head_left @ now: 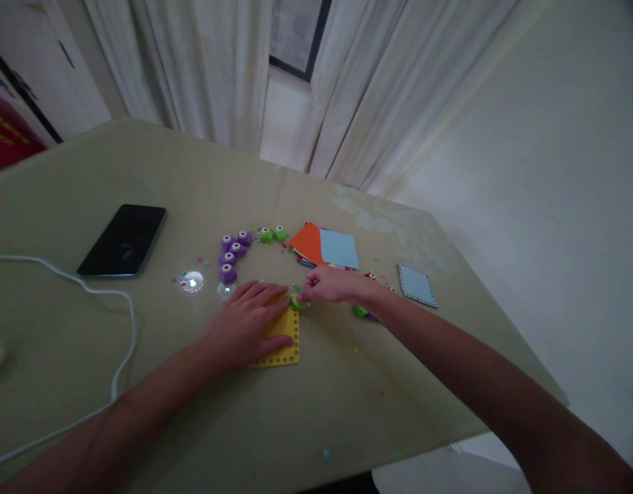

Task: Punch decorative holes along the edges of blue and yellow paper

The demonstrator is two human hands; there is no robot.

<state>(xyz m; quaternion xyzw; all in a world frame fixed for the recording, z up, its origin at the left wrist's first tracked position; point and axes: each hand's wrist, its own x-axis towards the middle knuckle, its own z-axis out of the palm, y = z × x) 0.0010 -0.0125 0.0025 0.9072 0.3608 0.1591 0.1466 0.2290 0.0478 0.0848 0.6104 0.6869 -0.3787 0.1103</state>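
My left hand point(249, 319) lies flat with fingers spread on a yellow sheet of paper point(291, 333), holding it against the table. Small punched holes run along the visible right and lower edges of that sheet; the rest is under the hand. At the sheet's upper right corner sits a small green craft punch point(297, 302). My right hand point(324, 285) is closed, its thumb and fingers on this punch. Several purple punches point(228, 274) with eye-like tops stand in a curve beyond my left hand, followed by two green punches point(265, 234).
Orange paper point(306, 243) and light blue paper point(339, 248) lie stacked behind my right hand. Another blue sheet point(417, 285) with punched edges lies farther right. More punches point(360, 311) are partly hidden by my right forearm. A tablet point(123, 240) and a white cable point(132, 322) lie left.
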